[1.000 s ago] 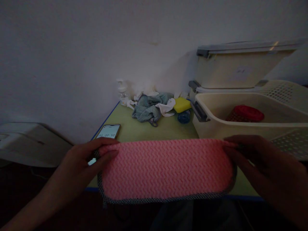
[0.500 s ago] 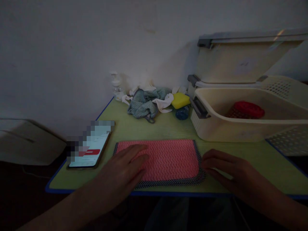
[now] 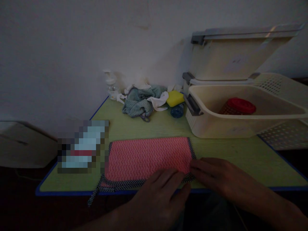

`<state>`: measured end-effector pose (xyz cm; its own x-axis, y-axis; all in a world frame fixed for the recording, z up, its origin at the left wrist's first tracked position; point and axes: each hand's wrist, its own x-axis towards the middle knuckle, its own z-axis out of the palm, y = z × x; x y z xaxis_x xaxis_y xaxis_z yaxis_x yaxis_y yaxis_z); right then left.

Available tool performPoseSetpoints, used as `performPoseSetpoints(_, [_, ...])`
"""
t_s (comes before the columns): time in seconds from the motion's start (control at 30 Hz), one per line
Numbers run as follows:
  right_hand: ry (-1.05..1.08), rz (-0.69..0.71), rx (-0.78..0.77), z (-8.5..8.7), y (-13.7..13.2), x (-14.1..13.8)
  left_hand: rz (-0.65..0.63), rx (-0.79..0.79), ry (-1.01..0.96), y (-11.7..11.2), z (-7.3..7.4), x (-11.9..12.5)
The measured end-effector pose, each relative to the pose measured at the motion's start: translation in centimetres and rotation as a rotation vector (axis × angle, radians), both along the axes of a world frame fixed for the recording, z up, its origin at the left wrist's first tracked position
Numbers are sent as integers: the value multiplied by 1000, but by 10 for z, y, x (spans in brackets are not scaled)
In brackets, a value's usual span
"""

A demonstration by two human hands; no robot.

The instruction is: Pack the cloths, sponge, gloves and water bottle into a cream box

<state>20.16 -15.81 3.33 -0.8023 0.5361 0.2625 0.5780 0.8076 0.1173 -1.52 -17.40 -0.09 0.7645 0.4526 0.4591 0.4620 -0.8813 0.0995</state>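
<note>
A pink waffle-weave cloth (image 3: 146,157) with a dark checked border lies folded flat on the green table (image 3: 240,154), near its front edge. A loop of the border hangs over the edge at the cloth's near left corner. My left hand (image 3: 161,195) lies flat on the cloth's near right part, fingers stretched out. My right hand (image 3: 216,176) rests on the table with its fingertips touching the cloth's right near corner, fingers extended.
A phone (image 3: 83,146) lies left of the cloth. At the back stand a small pump bottle (image 3: 111,84), a grey-green rag (image 3: 138,104), white cloths, a yellow sponge (image 3: 175,98) and a blue object. A cream lidded bin (image 3: 240,109) holds a red basket (image 3: 238,106).
The cloth was held stretched between both hands, then laid folded on the table. My left hand slid from its left part to its near right edge; my right hand stayed at the right corner.
</note>
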Motion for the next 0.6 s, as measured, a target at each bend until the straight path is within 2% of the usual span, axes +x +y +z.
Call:
performPoseSetpoints(0.1, [19,54,65,4,-1,-3,28,29,39,1,-6,2])
performPoseSetpoints(0.23, [62,38,120,9,-2,-3,61,44,107,3,-12,2])
performPoseSetpoints(0.43, [66,11,142,11,-6,2,89,93,138,3,-14,3])
performPoseSetpoints(0.6, [57,3,93,6,-9,6,71,159,167,3,-15,2])
